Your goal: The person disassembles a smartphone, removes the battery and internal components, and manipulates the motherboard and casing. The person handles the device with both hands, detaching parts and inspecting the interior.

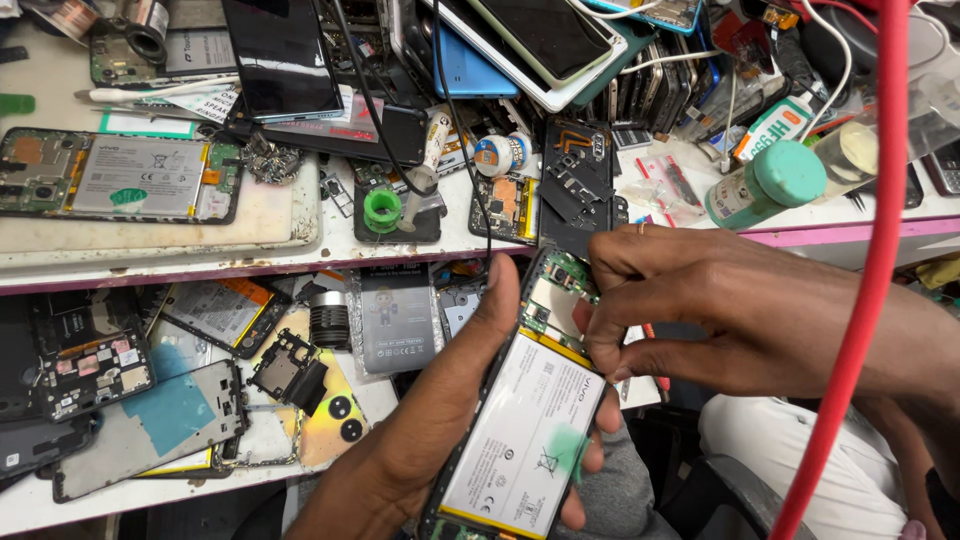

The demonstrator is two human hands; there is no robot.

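Cradling an opened smartphone (pixel 525 425) with its white battery (pixel 528 432) facing up, the left hand (pixel 440 420) clamps fingers and thumb around its edges, low in the middle. Just above, the right hand (pixel 700 300) pinches fingertips (pixel 598 352) together on the phone's green circuit board (pixel 560 285). Farther off, another opened phone (pixel 120 178) and a green-capped bottle (pixel 765 185) lie on the cluttered workbench (pixel 300 250).

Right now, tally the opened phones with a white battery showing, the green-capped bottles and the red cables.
Opened phones with white battery: 3, namely the held phone, the shelf phone and the bench phone
Green-capped bottle: 1
Red cable: 1
Total: 5
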